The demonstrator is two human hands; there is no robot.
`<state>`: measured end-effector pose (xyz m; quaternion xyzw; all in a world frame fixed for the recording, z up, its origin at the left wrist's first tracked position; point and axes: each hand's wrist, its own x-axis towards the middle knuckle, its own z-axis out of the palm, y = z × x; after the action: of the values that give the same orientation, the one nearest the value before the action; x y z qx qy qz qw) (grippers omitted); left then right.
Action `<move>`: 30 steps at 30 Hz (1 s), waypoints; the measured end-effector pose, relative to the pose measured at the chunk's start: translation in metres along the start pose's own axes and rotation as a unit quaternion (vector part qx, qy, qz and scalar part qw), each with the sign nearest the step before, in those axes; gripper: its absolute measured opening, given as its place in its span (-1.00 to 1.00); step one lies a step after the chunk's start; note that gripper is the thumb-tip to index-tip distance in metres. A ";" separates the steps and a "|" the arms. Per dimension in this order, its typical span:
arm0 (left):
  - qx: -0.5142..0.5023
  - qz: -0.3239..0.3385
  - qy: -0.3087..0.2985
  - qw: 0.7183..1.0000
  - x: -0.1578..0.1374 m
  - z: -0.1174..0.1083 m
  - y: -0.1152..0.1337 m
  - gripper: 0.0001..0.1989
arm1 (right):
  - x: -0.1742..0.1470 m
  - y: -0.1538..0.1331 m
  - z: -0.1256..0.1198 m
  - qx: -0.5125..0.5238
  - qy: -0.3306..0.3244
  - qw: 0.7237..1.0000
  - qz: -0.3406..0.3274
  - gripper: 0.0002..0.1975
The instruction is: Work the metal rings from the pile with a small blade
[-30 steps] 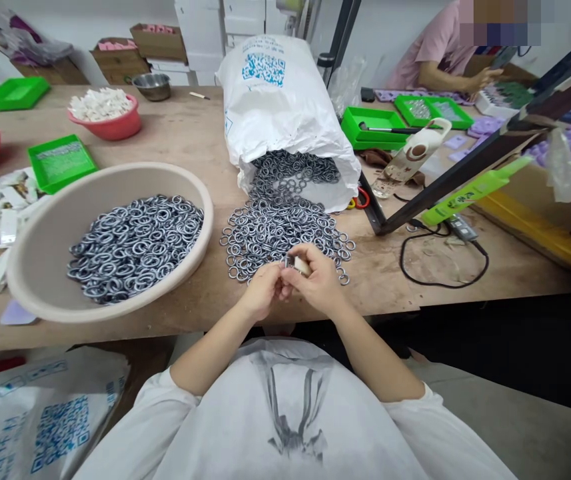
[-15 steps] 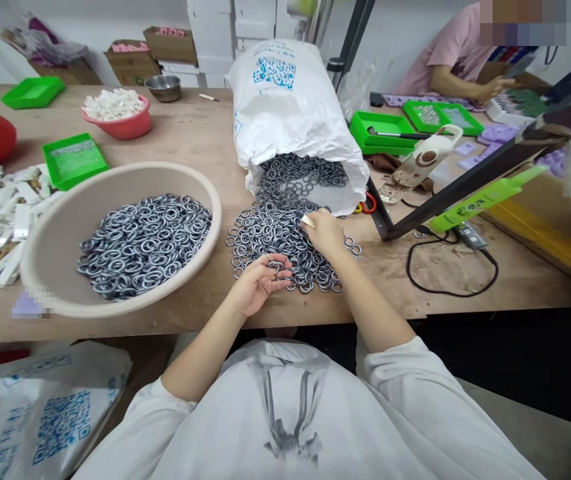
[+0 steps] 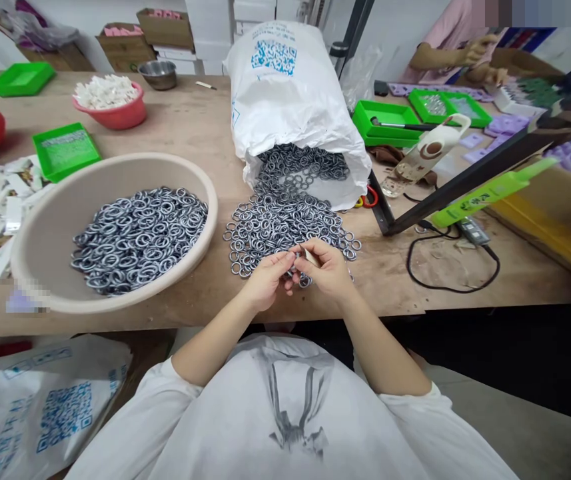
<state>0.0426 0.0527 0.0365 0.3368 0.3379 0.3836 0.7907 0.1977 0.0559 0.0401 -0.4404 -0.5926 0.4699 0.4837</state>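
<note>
Over the front edge of a loose pile of dark grey rings (image 3: 278,223), my two hands meet fingertip to fingertip. My left hand (image 3: 266,281) is closed, pinching a grey ring mostly hidden by the fingers. Closed around a small tool with a flat cream handle (image 3: 310,256) is my right hand (image 3: 332,270); the tool's dark tip points toward the left fingertips. Behind the pile lies a white sack (image 3: 285,107), its mouth toward me and more rings spilling out. To the left stands a wide beige basin (image 3: 32,267) with many similar rings in it.
White strip-like pieces (image 3: 12,213) lie left of the basin. Green trays (image 3: 68,152), a red bowl (image 3: 120,117) and a metal bowl (image 3: 159,75) stand behind. At right are a dark metal frame (image 3: 430,200), a green bottle (image 3: 490,193), a black cable (image 3: 410,267) and a co-worker's arm (image 3: 435,59).
My right hand has come back from the pile toward me, with the tool still in it. My left hand has moved slightly right, and its spread fingers have closed to a pinch.
</note>
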 end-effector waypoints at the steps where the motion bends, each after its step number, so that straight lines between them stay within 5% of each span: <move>1: 0.017 0.013 0.000 1.000 0.000 0.000 -0.001 -0.53 | 0.000 0.000 0.001 0.028 0.002 0.999 0.027 -0.64; 4: 0.049 0.042 -0.009 0.998 -0.002 -0.001 -0.002 -0.51 | -0.002 -0.001 0.004 0.043 0.035 0.997 0.050 -0.54; 10: 0.023 0.048 0.002 0.999 -0.005 -0.005 0.002 -0.52 | -0.017 -0.016 0.003 -0.206 -0.041 0.973 -0.092 -0.49; 14: 0.005 0.047 -0.002 0.999 -0.002 -0.007 0.000 -0.52 | -0.023 -0.023 0.008 -0.263 -0.047 0.955 -0.131 -0.49; 18: 0.008 0.048 -0.031 0.998 -0.005 -0.008 -0.001 -0.53 | -0.018 -0.012 0.005 -0.248 -0.054 0.963 -0.096 -0.46; 22: 0.066 0.032 -0.132 0.988 -0.013 -0.010 0.000 -0.55 | 0.009 0.017 -0.018 -0.220 0.069 0.973 -0.004 -0.38; 26: 0.041 0.024 -0.093 0.995 -0.016 -0.015 0.002 -0.60 | 0.053 0.033 -0.041 -0.393 0.148 0.907 0.039 -0.52; 30: -0.027 0.008 -0.011 1.000 -0.012 -0.024 0.006 -0.68 | 0.090 0.036 -0.043 -0.534 0.121 0.831 0.101 -0.59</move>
<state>0.0155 0.0516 0.0314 0.3225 0.3163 0.3951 0.7999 0.2293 0.1555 0.0226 -0.7411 -0.6399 0.0694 0.1911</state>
